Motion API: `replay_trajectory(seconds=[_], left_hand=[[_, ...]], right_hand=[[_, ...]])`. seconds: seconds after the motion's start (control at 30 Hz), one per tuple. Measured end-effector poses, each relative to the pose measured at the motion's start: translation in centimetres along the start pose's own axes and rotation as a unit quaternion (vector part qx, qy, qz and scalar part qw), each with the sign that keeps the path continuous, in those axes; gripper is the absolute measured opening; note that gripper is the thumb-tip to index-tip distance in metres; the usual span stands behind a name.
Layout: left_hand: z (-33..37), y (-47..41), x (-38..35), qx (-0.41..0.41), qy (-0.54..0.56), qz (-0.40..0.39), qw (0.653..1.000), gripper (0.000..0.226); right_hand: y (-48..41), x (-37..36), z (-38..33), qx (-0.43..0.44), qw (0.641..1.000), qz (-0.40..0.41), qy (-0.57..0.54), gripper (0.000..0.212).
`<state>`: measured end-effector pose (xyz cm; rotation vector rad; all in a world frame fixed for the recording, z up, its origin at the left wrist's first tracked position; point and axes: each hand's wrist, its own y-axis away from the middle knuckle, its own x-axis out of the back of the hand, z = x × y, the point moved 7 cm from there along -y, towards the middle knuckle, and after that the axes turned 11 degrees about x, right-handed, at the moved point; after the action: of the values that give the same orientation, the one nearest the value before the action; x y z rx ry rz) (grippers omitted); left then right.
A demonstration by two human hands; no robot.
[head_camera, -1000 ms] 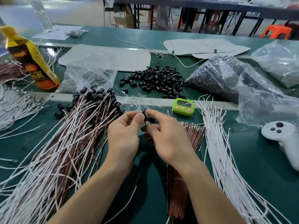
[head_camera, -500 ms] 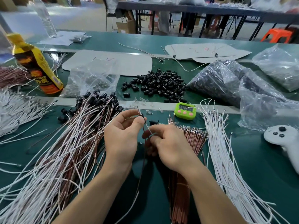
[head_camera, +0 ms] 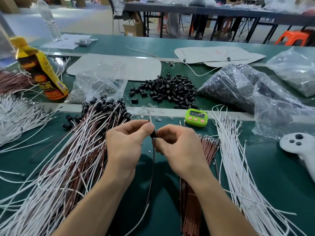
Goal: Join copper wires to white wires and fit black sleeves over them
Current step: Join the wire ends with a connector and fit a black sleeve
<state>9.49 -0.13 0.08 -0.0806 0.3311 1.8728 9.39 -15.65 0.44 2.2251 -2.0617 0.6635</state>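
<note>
Hands moved closer together since earlier; black sleeve (head_camera: 152, 134) now sits between both grips, frame centre. Left grip (head_camera: 126, 143) pinches wire ends (head_camera: 150, 121) above it, right grip (head_camera: 177, 147) pinches the sleeve. Wire looks light and floppy; I'd hold at the sleeve. Green desk (head_camera: 272, 176), busy workshop behind.

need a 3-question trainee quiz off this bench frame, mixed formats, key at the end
1. True or false: the left hand and the right hand both pinch one wire between them.
2. Where do the loose black sleeves lie? A in front of the white controller; B beyond the green timer; C under the yellow bottle.
3. Name the bundle lying directly right of the copper wires.
Key: 1 true; 2 B; 3 white wires.
</note>
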Motion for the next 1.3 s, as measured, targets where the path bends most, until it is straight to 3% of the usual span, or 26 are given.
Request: replay_trajectory(seconds=[0.4, 0.73, 1.0, 1.2, 1.3], left_hand=[[-0.1, 0.0, -0.4, 0.022, 0.035, -0.016, 0.999, 0.020], [-0.9, 0.1, -0.6, 0.086, 0.077, -0.042, 0.992, 0.005], [-0.4, 0.1, -0.3, 0.072, 0.078, -0.045, 0.993, 0.017], [-0.1, 0.1, -0.5, 0.063, 0.070, -0.053, 0.994, 0.012], [-0.1, 0.2, -0.9, 0.060, 0.062, -0.061, 0.994, 0.010]], right_hand=[[0.2, -0.5, 0.9, -0.036, 0.999, 0.016, 0.024, 0.016], [0.2, -0.9, 0.9, -0.018, 0.999, -0.015, 0.042, 0.026], [0.5, -1.0, 0.7, -0.032, 0.997, -0.026, 0.072, 0.031], [0.6, -1.1, 0.1, -0.008, 0.998, -0.023, 0.062, 0.012], [0.5, -1.0, -0.2, 0.005, 1.000, -0.015, 0.002, 0.014]])
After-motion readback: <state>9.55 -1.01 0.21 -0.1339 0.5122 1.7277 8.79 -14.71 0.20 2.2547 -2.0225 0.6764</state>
